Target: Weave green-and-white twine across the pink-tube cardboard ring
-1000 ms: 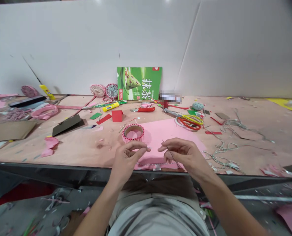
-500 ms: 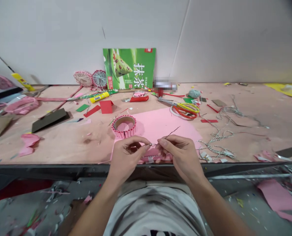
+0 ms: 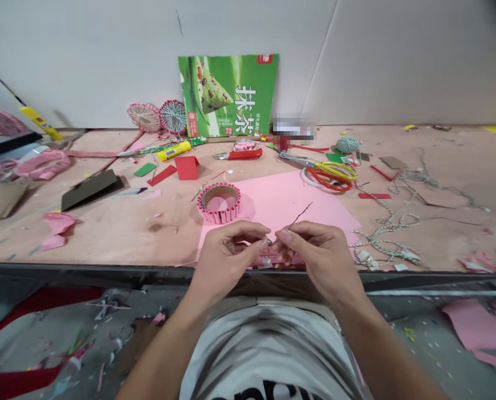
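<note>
Grip: left hand [image 3: 227,258], right hand [image 3: 321,258] hide wire [image 3: 300,216] end.

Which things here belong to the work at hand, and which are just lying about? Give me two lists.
In use: left hand and right hand pinching a thin dark wire, a flat pale pink paper sheet, a pleated pink paper ring.

Lying about: yellow glue stick, red-handled utility knife, red-and-yellow-handled scissors, green printed card, twisted silver cord.
</note>
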The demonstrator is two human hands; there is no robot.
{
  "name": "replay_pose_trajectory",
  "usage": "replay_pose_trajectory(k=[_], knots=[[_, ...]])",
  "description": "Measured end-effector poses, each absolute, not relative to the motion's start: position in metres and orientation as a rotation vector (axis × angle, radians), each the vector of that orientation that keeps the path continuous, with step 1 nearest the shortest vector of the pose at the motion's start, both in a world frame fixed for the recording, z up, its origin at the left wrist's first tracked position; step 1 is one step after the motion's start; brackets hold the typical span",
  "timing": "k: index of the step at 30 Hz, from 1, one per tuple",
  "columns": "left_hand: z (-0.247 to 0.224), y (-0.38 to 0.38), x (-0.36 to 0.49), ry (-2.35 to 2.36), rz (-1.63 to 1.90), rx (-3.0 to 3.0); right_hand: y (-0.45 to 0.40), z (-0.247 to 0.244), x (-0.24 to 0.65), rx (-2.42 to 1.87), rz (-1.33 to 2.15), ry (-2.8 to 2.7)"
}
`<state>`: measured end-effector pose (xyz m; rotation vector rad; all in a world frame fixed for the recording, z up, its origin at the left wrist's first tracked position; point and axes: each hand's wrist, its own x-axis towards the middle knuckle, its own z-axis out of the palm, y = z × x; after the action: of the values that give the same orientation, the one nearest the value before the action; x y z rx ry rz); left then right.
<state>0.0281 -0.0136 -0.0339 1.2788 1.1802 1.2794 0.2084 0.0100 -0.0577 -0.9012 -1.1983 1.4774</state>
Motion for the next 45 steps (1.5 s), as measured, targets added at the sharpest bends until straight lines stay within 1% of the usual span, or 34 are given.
replay_pose_trajectory(k=[5, 10, 14, 20, 29, 34, 40, 45], knots=[[-0.034, -0.011, 0.027, 1.132, 1.24, 1.235, 0.01, -0.053, 0.205, -0.969, 1.436, -1.218], [-0.035, -0.011, 0.027, 1.126, 1.324, 1.136, 0.005, -0.051, 0.202, -1.007, 1.276, -1.28], [-0.035, -0.01, 0.026, 1.049, 1.333, 1.092, 0.002, -0.05, 0.202, -0.998, 1.288, -1.423], [-0.035, -0.009, 0.025, 1.057, 1.312, 1.129, 0.003, -0.053, 0.203, -0.983, 1.27, -1.5], [-0.037, -0.013, 0.029, 1.158, 1.326, 1.252, -0.001, -0.054, 0.203, -0.965, 1.149, -1.566], [-0.04, -0.017, 0.03, 1.19, 1.32, 1.344, 0.002, -0.054, 0.204, -0.933, 1.174, -1.609], [-0.04, -0.017, 0.031, 1.15, 1.334, 1.377, 0.002, -0.053, 0.207, -0.897, 1.334, -1.534], [-0.042, -0.019, 0.03, 1.121, 1.287, 1.382, 0.004, -0.048, 0.208, -0.894, 1.368, -1.489]])
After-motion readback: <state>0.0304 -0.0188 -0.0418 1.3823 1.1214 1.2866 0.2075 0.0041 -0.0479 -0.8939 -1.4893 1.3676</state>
